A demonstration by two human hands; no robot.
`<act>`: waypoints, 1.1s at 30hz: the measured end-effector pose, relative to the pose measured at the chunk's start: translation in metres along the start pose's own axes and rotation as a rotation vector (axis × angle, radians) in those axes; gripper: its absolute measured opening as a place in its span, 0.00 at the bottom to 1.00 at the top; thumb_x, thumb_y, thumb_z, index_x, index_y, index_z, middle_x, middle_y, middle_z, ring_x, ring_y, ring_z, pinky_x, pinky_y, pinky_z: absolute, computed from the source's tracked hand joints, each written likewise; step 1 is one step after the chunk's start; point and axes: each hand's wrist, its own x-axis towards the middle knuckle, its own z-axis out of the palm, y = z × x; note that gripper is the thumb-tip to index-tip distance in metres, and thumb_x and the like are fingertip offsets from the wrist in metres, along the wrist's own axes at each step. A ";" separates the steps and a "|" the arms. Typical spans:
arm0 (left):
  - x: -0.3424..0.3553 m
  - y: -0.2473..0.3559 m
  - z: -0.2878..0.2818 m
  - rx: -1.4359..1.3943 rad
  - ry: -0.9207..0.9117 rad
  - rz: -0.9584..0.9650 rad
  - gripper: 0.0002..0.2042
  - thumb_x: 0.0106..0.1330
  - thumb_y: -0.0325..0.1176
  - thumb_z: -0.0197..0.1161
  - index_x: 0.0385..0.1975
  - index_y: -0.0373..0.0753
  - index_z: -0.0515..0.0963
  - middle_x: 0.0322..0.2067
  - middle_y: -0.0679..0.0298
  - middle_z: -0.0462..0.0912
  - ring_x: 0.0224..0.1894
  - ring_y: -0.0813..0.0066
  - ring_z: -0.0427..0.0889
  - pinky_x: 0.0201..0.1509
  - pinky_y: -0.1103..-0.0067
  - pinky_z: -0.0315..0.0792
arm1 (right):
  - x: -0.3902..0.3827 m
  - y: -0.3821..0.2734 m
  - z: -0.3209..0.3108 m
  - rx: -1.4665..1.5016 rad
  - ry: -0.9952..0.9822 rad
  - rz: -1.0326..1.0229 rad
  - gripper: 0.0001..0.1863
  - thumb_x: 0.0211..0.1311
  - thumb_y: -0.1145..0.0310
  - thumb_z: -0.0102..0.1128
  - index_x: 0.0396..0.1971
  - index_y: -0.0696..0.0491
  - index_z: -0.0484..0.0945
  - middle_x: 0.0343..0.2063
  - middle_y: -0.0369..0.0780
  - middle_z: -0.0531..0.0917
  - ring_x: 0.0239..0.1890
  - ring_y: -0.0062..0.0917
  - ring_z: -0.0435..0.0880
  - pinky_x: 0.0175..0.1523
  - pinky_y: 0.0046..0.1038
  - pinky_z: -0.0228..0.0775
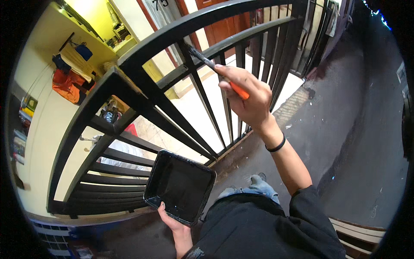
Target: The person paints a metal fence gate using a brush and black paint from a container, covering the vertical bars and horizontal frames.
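My right hand (248, 93) is closed around the orange handle of a paintbrush (236, 88), raised to the upper part of a dark metal gate (142, 93). The brush's dark bristles reach one of the gate's upright bars, just under the curved top rail; whether they touch it I cannot tell. Low in front of me, my left hand (173, 222) grips the near edge of a black square tray (181, 185), thumb over the rim. Its inside looks dark and shiny, like black paint. The tray is beside the gate's lower bars, and the fingers beneath it are hidden.
Behind the gate lies a pale tiled floor (200, 110), with orange clothing (67, 86) hanging on the wall at left. A reddish-brown door (224, 28) stands at the back. Dark pavement (358, 142) stretches to my right, and a slatted bench-like thing (358, 235) is at lower right.
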 end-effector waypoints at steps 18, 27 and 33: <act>0.011 -0.107 0.079 0.079 -0.150 -0.210 0.29 0.70 0.47 0.58 0.66 0.36 0.71 0.60 0.54 0.80 0.62 0.56 0.80 0.68 0.62 0.73 | -0.083 -0.068 -0.151 0.020 -0.278 0.806 0.06 0.74 0.71 0.61 0.37 0.57 0.83 0.22 0.41 0.81 0.19 0.28 0.83 0.27 0.27 0.71; 0.007 -0.161 0.142 -0.016 -0.361 -0.433 0.24 0.74 0.45 0.55 0.63 0.35 0.73 0.56 0.54 0.83 0.57 0.59 0.84 0.66 0.63 0.76 | -0.060 -0.035 -0.179 -0.267 -0.788 0.563 0.06 0.70 0.73 0.65 0.32 0.56 0.78 0.20 0.43 0.77 0.18 0.33 0.80 0.27 0.31 0.71; 0.003 -0.170 0.151 -0.035 -0.365 -0.454 0.23 0.75 0.45 0.55 0.62 0.35 0.74 0.55 0.55 0.84 0.56 0.60 0.84 0.64 0.65 0.77 | -0.054 -0.041 -0.200 -0.394 -0.728 0.515 0.07 0.67 0.70 0.69 0.32 0.53 0.79 0.17 0.43 0.78 0.19 0.37 0.83 0.26 0.34 0.73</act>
